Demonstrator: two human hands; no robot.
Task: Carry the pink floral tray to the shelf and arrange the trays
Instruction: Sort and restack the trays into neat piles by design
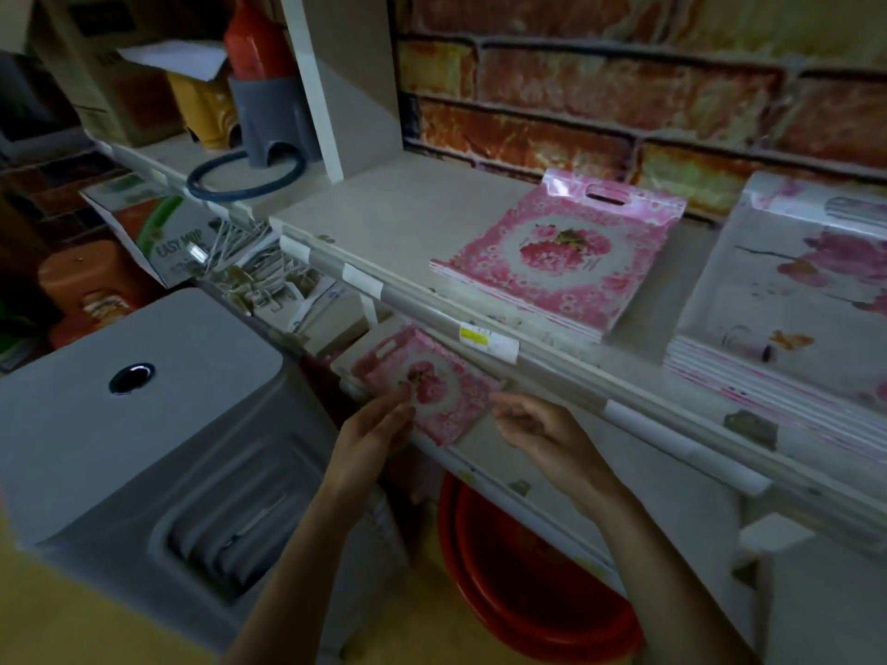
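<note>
Two bare forearms fill the lower middle and lower right of the frame, uncovered along all their visible length. The slender left forearm [307, 544] lies in the lower middle, the right forearm [648, 549] in the lower right. Each ends in a bare hand near the frame's centre: the left hand [379, 427] and the right hand [530, 424]. The fingertips are slightly blurred.

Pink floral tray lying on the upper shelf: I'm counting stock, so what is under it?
Under the top pink floral tray show the thin pink edges of more trays, stacked on the shelf. Their faces and exact count are covered.
</note>
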